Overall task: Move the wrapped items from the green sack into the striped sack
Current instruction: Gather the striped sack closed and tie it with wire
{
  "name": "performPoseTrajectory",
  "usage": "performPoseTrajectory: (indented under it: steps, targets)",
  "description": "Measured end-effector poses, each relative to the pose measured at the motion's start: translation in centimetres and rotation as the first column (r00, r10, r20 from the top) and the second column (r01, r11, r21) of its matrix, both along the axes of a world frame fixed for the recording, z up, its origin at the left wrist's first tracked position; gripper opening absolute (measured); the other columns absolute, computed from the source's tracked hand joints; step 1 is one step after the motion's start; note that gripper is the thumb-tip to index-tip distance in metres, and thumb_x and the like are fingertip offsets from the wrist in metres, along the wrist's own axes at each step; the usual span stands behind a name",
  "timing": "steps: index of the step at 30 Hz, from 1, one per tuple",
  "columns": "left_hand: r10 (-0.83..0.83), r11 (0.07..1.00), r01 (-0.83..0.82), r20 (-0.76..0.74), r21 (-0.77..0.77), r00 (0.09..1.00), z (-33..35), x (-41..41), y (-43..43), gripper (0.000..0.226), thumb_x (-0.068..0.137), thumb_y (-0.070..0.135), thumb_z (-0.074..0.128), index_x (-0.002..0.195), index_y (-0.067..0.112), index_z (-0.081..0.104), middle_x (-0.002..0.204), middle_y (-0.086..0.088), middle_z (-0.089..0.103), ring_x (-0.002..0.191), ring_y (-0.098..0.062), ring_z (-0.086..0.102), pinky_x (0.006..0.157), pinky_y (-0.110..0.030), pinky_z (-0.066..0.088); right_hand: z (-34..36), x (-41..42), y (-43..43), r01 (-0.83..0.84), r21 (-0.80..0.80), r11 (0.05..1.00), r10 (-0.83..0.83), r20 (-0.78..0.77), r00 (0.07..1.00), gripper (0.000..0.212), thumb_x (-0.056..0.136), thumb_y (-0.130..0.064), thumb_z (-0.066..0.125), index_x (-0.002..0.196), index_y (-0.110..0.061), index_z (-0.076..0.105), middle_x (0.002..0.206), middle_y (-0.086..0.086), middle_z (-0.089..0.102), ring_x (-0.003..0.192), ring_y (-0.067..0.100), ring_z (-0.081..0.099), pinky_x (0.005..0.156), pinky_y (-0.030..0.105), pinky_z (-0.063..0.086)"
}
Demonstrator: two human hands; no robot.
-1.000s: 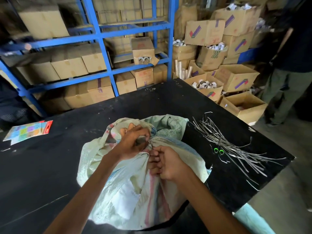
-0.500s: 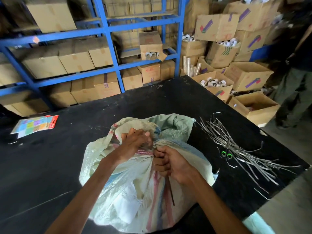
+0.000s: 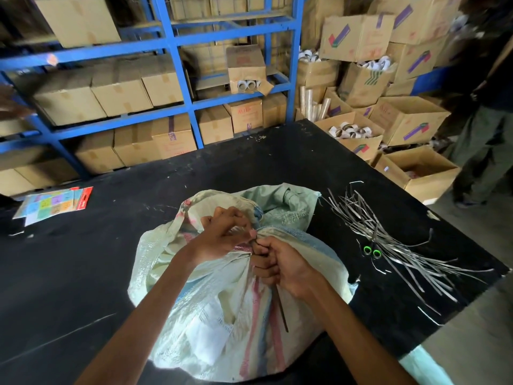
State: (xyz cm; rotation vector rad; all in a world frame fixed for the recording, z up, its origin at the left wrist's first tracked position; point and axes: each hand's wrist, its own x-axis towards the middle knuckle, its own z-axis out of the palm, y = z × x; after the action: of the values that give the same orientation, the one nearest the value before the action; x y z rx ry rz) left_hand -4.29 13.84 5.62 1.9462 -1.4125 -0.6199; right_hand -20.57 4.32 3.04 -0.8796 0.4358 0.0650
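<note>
Tying off the striped sack (image 3: 249, 329) on the black table (image 3: 83, 273): left hand (image 3: 222, 237) clenches the gathered neck, right hand (image 3: 283, 268) fists the grey tie strip (image 3: 281, 312) — best pulled taut before knotting. The green sack (image 3: 288, 201) lies slack just behind; wrapped items hidden.

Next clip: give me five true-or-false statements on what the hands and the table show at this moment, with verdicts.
1. The left hand and the right hand meet at the bunched neck of the striped sack. True.
2. The right hand holds a thin dark strip that hangs down over the sack. True.
3. The left hand holds the scissors. False: they lie among the loose strips, right of the sack.
4. The sack stands on the floor. False: it rests on the black table.
5. A colourful card packet lies on the table, left of the sack. True.
</note>
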Motion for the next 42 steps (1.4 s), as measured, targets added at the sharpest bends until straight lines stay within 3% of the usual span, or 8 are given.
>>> performPoseTrajectory:
  steps: [4,7,15,20,24,28,34,42]
  targets:
    - [0.09,0.995,-0.066,0.341,-0.08,0.936,0.2,0.5,-1.2,0.017,0.096,0.04,0.054,0.089,0.029,0.067,0.113,0.0,0.053,0.112,-0.024,0.039,0.097,-0.049,0.031,0.4,-0.3,0.9,0.193,-0.322,0.927,-0.237,-0.101,0.966,0.023,0.103,-0.028,0.044,0.081,-0.025,0.051,0.06,-0.009,0.033,0.044,0.006,0.024,0.041,0.02,0.016]
    - [0.157,0.987,-0.112,0.562,-0.115,0.812,0.2,1.3,-2.1,0.014,0.094,0.033,0.057,0.097,0.026,0.069,0.12,-0.002,0.048,0.114,-0.025,0.035,0.094,-0.048,0.029,-0.1,-0.8,1.9,0.232,-0.819,0.525,-0.445,-0.032,0.895,0.01,0.103,-0.021,0.049,0.099,-0.021,0.059,0.078,-0.013,0.059,0.063,-0.002,0.056,0.055,0.013,0.039]
    - [0.196,0.975,-0.191,0.834,-0.112,0.515,-2.6,1.7,-2.8,0.017,0.092,0.025,0.059,0.105,0.016,0.064,0.122,-0.008,0.046,0.111,-0.028,0.038,0.093,-0.06,0.037,-3.0,-0.7,6.8,0.141,-0.982,0.126,-0.326,0.094,0.941,0.009,0.102,-0.017,0.045,0.102,-0.011,0.053,0.089,0.005,0.064,0.084,0.023,0.06,0.077,0.04,0.047]
    - [0.327,0.939,-0.289,0.733,-0.184,0.597,-2.4,2.2,-1.4,0.021,0.1,0.03,0.047,0.103,0.015,0.063,0.111,-0.007,0.048,0.104,-0.026,0.039,0.092,-0.057,0.033,-2.7,-2.1,5.2,0.292,-0.909,0.299,-0.347,0.182,0.92,0.011,0.102,-0.011,0.053,0.091,-0.011,0.056,0.066,-0.009,0.057,0.059,0.005,0.052,0.059,0.027,0.042]
    - [0.418,0.907,-0.306,0.55,-0.289,0.723,-0.5,1.9,0.4,0.025,0.099,0.039,0.05,0.088,0.022,0.064,0.101,0.001,0.049,0.099,-0.022,0.039,0.077,-0.038,0.02,-1.3,-2.4,2.8,0.455,-0.693,0.559,-0.478,0.179,0.86,0.01,0.098,-0.022,0.063,0.091,-0.017,0.068,0.086,0.0,0.07,0.081,0.015,0.066,0.077,0.031,0.054]
    - [0.377,0.912,-0.285,0.335,-0.293,0.863,1.0,-0.8,2.0,0.029,0.096,0.042,0.049,0.08,0.022,0.063,0.093,0.004,0.051,0.096,-0.021,0.041,0.08,-0.044,0.028,0.4,-0.4,0.7,0.523,-0.413,0.746,-0.496,0.181,0.849,0.008,0.092,-0.016,0.07,0.093,-0.014,0.078,0.107,0.002,0.077,0.101,0.012,0.071,0.092,0.029,0.054]
    - [0.361,0.905,-0.306,0.154,-0.294,0.92,1.6,-2.8,3.3,0.029,0.097,0.036,0.05,0.081,0.018,0.066,0.089,0.003,0.055,0.1,-0.024,0.049,0.091,-0.057,0.033,0.2,2.4,1.1,0.586,-0.297,0.754,-0.514,0.288,0.808,0.017,0.093,-0.014,0.07,0.103,-0.001,0.073,0.103,0.014,0.077,0.098,0.027,0.075,0.091,0.034,0.058]
    - [0.353,0.884,-0.327,0.017,-0.335,0.936,0.4,-2.7,3.3,0.026,0.1,0.024,0.056,0.08,0.01,0.064,0.084,-0.003,0.057,0.09,-0.031,0.05,0.087,-0.054,0.04,-1.6,3.3,1.0,0.586,-0.445,0.678,-0.475,0.343,0.81,0.017,0.096,-0.001,0.063,0.111,0.004,0.068,0.104,0.014,0.076,0.089,0.022,0.073,0.092,0.033,0.058]
